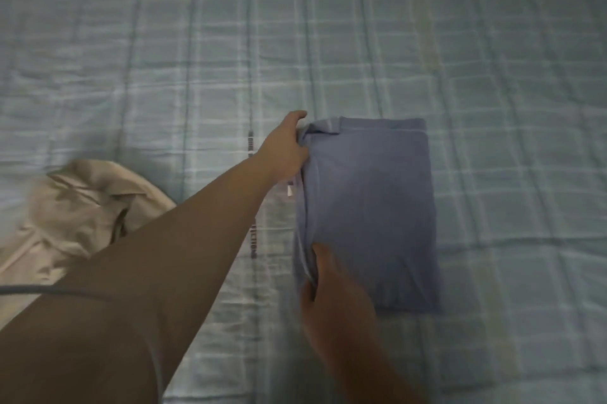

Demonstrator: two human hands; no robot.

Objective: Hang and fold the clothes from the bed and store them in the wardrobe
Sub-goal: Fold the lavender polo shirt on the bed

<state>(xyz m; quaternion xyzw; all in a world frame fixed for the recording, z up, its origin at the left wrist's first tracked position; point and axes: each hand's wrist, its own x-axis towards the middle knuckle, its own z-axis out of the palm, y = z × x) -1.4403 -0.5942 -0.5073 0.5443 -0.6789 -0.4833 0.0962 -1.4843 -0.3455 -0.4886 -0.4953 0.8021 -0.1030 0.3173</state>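
While both hands — left hand (285, 144), right hand (331, 298) — pinch the folded blue garment (371, 213), plaid bedspread (492, 75) lies beneath.

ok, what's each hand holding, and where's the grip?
Both grip the folded blue garment along its left edge: left hand at the far corner, right hand near the near corner.

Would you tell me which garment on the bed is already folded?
The blue garment, a flat rectangle gripped by both the left hand and right hand; the beige garment lies crumpled.
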